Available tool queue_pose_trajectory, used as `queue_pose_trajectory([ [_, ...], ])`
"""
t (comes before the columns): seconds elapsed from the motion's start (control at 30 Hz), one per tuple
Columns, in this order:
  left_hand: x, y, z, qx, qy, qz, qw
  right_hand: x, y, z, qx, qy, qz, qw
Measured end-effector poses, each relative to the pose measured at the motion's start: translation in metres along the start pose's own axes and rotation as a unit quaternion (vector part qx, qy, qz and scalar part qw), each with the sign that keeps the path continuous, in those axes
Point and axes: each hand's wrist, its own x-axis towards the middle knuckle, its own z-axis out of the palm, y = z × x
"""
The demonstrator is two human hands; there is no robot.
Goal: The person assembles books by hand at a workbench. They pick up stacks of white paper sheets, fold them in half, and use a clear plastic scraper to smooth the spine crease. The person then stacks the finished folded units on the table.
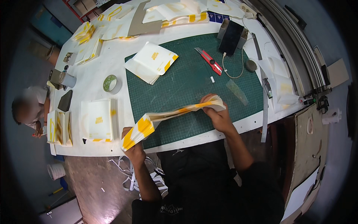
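Above the near edge of the green cutting mat (194, 86) I hold a bundle of white and yellow printed paper sheets (169, 112), bowed between my two hands. My left hand (135, 152) is closed round its thick, yellow-striped left end. At the other end my right hand (217, 116) grips the edge, where the sheets fan apart. Farther back on the mat lies a smaller stack of matching printed sheets (153, 61). A red utility knife (209, 61) rests on the mat, its blade pointing away to the left. A small white scrap (212, 79) lies near it.
Left of the mat stand a tall paper stack (99, 121) and a tape roll (110, 84). A dark box with a cable (230, 39) and a metal ruler (265, 112) are on the right. Another person (33, 106) is at the table's left end. Paper strips (128, 173) litter the floor.
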Motion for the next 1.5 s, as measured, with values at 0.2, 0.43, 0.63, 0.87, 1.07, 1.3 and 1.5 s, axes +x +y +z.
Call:
queue_pose_trajectory([
  [0.2,0.031,0.031,-0.02,0.024,0.026,-0.214,0.976,0.013,-0.023,0.019,0.063,-0.014,0.022,0.998],
  [0.43,0.052,-0.028,-0.014,0.037,-0.038,-0.327,0.944,0.019,0.012,0.018,-0.133,-0.013,0.136,0.982],
  [0.63,0.054,-0.035,-0.008,0.054,-0.048,-0.303,0.95,-0.012,0.01,0.012,-0.174,0.037,0.107,0.978],
  [0.87,0.061,-0.038,0.018,0.065,-0.06,-0.249,0.964,-0.027,0.004,0.005,-0.19,0.089,0.087,0.974],
  [1.07,0.059,-0.028,0.009,-0.003,-0.057,-0.358,0.932,-0.039,0.003,0.002,-0.197,0.111,0.103,0.969],
  [1.3,0.04,-0.025,0.012,-0.017,-0.025,-0.339,0.94,-0.057,0.001,0.028,-0.145,0.108,0.088,0.98],
  [1.5,0.04,-0.033,0.008,0.059,-0.049,-0.312,0.947,-0.058,-0.006,0.023,-0.131,0.043,0.066,0.988],
])
